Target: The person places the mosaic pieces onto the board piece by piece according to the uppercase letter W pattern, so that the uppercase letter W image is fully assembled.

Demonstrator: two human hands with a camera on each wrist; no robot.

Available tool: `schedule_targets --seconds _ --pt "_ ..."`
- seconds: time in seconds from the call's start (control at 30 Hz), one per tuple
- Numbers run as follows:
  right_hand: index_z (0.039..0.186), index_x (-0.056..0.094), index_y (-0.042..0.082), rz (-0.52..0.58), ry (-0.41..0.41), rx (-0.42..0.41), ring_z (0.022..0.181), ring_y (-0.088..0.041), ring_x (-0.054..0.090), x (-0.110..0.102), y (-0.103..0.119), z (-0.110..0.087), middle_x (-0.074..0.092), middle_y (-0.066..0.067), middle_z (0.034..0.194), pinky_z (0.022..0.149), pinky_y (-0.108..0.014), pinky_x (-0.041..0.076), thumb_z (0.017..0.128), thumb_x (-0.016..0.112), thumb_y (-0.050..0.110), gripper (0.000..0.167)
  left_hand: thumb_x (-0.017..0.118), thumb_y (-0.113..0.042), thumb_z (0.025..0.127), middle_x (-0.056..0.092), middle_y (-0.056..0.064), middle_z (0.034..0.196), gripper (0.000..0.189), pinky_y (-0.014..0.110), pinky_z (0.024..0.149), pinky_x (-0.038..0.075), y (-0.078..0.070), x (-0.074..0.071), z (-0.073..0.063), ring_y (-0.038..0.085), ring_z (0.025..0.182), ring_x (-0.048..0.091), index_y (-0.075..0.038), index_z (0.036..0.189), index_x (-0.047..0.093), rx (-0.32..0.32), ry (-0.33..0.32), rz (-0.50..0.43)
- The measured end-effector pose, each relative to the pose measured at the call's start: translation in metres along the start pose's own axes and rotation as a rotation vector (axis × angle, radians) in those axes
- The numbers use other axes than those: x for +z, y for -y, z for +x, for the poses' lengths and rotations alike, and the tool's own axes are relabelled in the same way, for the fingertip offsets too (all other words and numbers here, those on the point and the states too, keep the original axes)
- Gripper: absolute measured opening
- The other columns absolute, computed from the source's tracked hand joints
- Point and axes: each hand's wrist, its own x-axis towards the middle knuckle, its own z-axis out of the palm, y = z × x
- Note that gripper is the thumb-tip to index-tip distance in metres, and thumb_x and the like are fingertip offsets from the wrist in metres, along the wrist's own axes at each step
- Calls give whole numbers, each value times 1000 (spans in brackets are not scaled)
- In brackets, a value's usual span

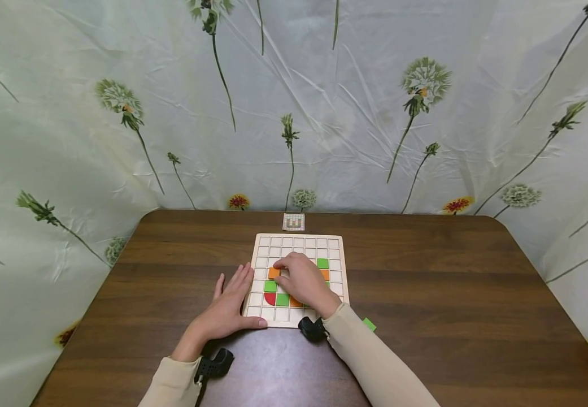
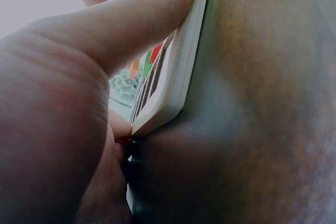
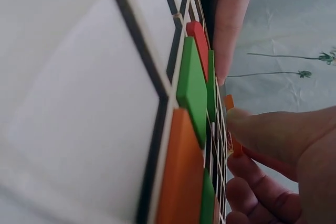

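A pale wooden grid board (image 1: pixel 273 246) lies on the table with square tiles in several of its cells. My right hand (image 1: pixel 304 280) reaches over its middle. In the right wrist view, thumb and fingers pinch an orange tile (image 3: pixel 237 147) close over the grid. Tiles around it include a green tile (image 1: pixel 270 286), a red rounded tile (image 1: pixel 270 298) and another green tile (image 1: pixel 282 299). Part of the pattern is hidden under the right hand. My left hand (image 1: pixel 225 311) rests at the board's near left corner, fingers extended along the left side and thumb on the near edge.
Beyond the board's far edge lies a small pattern card (image 1: pixel 294 221). A loose green tile (image 1: pixel 369 324) sits on the brown table (image 1: pixel 426 282) right of the board, beside the right sleeve (image 1: pixel 370 356). A flowered curtain (image 1: pixel 324 113) hangs behind the table.
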Motion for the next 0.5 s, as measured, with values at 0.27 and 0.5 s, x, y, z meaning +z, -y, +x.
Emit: schedule_targets --seconds 0.27,0.5 --pt "109 78 7 -30 5 5 98 -23 63 3 2 5 70 -6 102 87 -35 51 89 75 15 23 78 -60 78 7 15 168 121 60 116 -11 0 0 -1 33 154 2 2 159 13 9 -6 3" --pt "109 79 6 -48 21 -5 98 -23 63 3 3 8 70 -6 102 87 -33 51 88 75 15 23 78 -60 78 7 15 168 120 60 116 -11 0 0 -1 33 154 3 1 159 14 12 -9 5"
